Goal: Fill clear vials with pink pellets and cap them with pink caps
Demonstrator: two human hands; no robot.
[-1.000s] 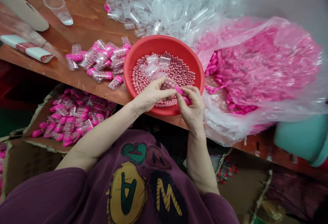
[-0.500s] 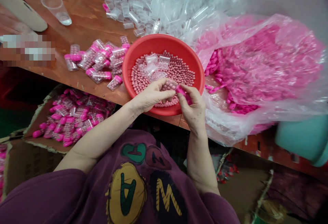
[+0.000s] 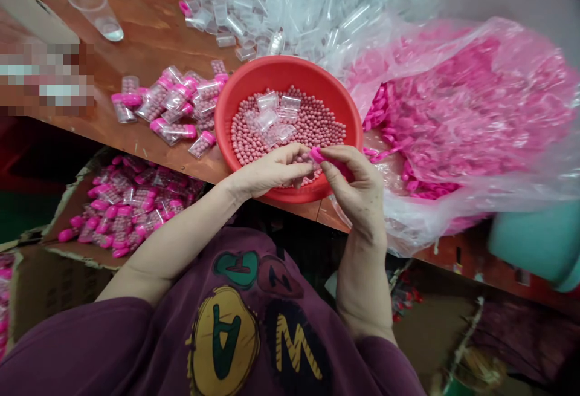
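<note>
My left hand [image 3: 272, 171] is closed around a small clear bottle [image 3: 304, 159] of pink beads, held sideways over the near side of a red basin [image 3: 225, 115]. My right hand [image 3: 360, 187] pinches a bright pink cap [image 3: 316, 153] at the bottle's mouth; more pink shows inside its curled fingers. Whether the cap is fully seated cannot be made out. Loose pink beads [image 3: 321, 133] cover the basin's floor, and several empty clear bottles [image 3: 267, 119] lie on them.
Left of the basin lie filled, capped bottles [image 3: 176, 100]. A cardboard box [image 3: 67, 199] below holds more. Empty clear bottles [image 3: 235, 6] are heaped behind. A plastic bag [image 3: 480, 112] of pink caps lies right, and a clear cup [image 3: 97, 12] stands at back left.
My right hand has shifted slightly right and turned, with its fingers now at the bottle's end and the pink cap showing there. My left hand stays nearly in place with the bottle.
</note>
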